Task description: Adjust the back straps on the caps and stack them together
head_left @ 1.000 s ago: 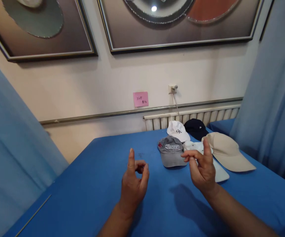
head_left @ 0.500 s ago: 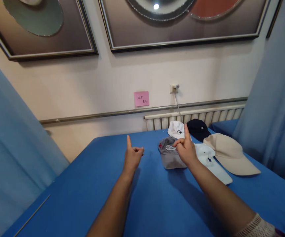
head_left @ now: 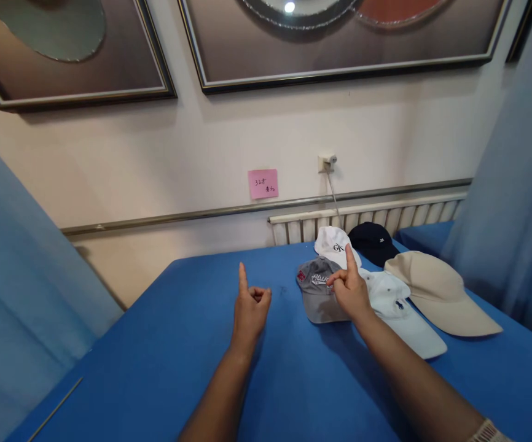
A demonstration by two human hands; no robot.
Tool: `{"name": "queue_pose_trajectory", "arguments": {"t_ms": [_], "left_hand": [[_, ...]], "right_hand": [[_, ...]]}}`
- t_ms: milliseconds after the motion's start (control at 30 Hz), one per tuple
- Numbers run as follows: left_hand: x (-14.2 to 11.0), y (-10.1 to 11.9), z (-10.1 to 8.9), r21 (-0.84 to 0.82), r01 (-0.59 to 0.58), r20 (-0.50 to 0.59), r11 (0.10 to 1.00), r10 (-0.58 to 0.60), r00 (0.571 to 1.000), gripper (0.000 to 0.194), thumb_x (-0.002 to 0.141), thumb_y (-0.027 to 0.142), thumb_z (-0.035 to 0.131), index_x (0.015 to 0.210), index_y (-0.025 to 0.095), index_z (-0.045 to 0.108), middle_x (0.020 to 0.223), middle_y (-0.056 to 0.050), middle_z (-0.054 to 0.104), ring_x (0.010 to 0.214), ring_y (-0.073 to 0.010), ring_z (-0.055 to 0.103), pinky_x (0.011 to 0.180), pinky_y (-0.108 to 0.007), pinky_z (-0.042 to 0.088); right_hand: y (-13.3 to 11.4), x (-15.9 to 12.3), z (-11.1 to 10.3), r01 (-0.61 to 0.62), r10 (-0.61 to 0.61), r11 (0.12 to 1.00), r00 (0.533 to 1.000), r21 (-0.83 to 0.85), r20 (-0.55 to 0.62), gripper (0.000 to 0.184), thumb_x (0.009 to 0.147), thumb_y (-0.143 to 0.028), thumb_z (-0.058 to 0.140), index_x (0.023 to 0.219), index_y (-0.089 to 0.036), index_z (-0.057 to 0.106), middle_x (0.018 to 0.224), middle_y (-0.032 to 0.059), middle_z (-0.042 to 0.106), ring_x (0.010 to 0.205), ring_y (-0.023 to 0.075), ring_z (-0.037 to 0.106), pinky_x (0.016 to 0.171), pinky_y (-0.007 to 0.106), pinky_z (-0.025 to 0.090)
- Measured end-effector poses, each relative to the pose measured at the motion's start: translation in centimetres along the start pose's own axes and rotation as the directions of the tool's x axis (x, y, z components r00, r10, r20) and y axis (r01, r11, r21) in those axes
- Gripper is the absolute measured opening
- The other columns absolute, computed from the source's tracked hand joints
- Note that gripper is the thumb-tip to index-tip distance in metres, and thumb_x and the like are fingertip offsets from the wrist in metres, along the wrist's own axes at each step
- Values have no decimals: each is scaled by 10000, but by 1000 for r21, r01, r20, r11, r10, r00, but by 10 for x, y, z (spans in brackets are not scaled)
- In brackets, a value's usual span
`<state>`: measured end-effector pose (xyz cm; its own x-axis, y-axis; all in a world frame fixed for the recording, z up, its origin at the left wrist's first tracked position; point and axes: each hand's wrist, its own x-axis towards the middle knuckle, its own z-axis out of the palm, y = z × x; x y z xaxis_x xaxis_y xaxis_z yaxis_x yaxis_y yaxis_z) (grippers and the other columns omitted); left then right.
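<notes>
My left hand (head_left: 250, 313) is held up over the blue table, index finger stretched upward and the other fingers curled, with nothing in it. My right hand (head_left: 351, 291) makes the same pointing shape in front of the caps, also holding nothing. Behind it a grey baseball cap (head_left: 319, 304) with white lettering is partly covered. A white cap (head_left: 328, 240) with black letters lies behind the grey one. To its right is a black cap (head_left: 373, 241). Beside my right forearm lie a pale cap (head_left: 416, 325) with a small dark emblem and a large beige cap (head_left: 438, 288).
The blue-covered table (head_left: 155, 344) has a thin stick (head_left: 56, 408) near its left edge. Blue curtains (head_left: 21, 276) hang on both sides. On the wall behind are a pink note (head_left: 263, 184), a plugged socket (head_left: 325, 164), a metal rail (head_left: 201, 213) and framed pictures (head_left: 340, 61). A radiator (head_left: 395, 218) stands behind the caps.
The view has shifted slightly, and the caps on the right appear a little larger and lower. Both hands keep their raised index fingers and sit slightly lower in the view.
</notes>
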<state>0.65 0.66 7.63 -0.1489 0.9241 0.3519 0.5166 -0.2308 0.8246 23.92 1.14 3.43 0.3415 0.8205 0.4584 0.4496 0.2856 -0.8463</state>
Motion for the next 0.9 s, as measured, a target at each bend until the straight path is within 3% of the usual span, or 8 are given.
{"name": "queue_pose_trajectory", "arguments": {"t_ms": [533,767,900], "left_hand": [[3,2,6,-53,22,39,998,-20,999,930,784,293,631,1528,236,76,677,33,631,601,-132,583,630,-251,424],[1,-18,11,-48,39,119,998,-33,992,922,789,266,606,1529,218,58,689,29,631,588,-124,567,632,-244,426],[-5,-42,13,-34,73,240,997,-63,969,870,785,286,594,1522,202,139,737,21,639,612,-126,575,640,-246,423]], "right_hand": [[-8,-4,2,18,-18,998,1000,55,9,853,743,-129,421,1527,-226,100,705,-55,683,666,161,649,690,297,524],[6,-6,2,8,-9,999,999,36,46,841,747,-119,413,1525,-227,112,704,-52,674,670,165,641,692,307,520],[22,-12,5,-8,8,1000,992,-2,128,709,770,-132,407,1465,-205,285,735,-25,680,689,179,647,715,337,525]]}}
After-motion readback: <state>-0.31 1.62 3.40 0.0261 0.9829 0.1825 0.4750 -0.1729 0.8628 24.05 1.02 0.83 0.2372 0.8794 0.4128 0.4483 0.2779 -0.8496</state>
